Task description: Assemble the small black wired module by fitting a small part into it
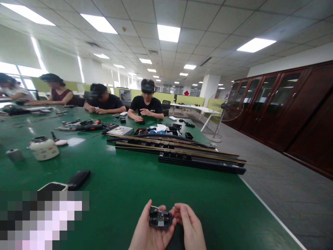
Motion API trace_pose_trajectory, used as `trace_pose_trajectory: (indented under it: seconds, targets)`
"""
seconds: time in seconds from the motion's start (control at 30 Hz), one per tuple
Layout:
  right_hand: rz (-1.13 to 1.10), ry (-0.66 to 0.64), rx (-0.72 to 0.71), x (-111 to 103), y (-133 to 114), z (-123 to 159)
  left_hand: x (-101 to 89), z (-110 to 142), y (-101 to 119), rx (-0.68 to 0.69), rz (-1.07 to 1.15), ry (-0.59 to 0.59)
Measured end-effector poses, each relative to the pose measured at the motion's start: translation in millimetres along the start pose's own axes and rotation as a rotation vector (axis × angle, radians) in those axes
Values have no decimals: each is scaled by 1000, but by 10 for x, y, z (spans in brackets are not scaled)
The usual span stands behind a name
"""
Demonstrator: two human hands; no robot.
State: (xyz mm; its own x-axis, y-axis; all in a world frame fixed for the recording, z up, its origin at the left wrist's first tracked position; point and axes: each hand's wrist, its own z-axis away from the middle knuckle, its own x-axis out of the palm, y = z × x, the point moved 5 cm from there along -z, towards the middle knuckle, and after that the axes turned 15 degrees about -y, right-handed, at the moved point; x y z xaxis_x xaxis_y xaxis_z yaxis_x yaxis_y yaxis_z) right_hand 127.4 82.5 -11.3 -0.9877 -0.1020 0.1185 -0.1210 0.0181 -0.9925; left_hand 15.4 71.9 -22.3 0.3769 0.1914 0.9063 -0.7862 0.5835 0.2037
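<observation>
A small black open-cased device point(160, 221) with parts showing inside lies in my left hand point(144, 232), just above the green table. The palm faces up, with the thumb along the device's left side and fingers under and around it. A pale thin wire point(154, 207) shows at its upper left. My right hand point(191, 225) is beside the device's right end, thumb and fingertips pressed together. Whatever those fingertips might hold is too small or hidden to make out.
On the green table point(117, 208), long black rails with thin brass-coloured rods point(182, 151) lie ahead. To the left are a white jar point(44, 148), a black case point(78, 179) and a phone point(53, 187). Opposite, a person point(147, 104) sits; others sit farther left.
</observation>
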Motion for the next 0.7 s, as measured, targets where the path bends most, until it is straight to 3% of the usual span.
trace_pose_trajectory:
  seconds: [0.7]
  targets:
    - [118, 11, -20, -5, -8, -3, -10, -21, -14, 9, 28, -46]
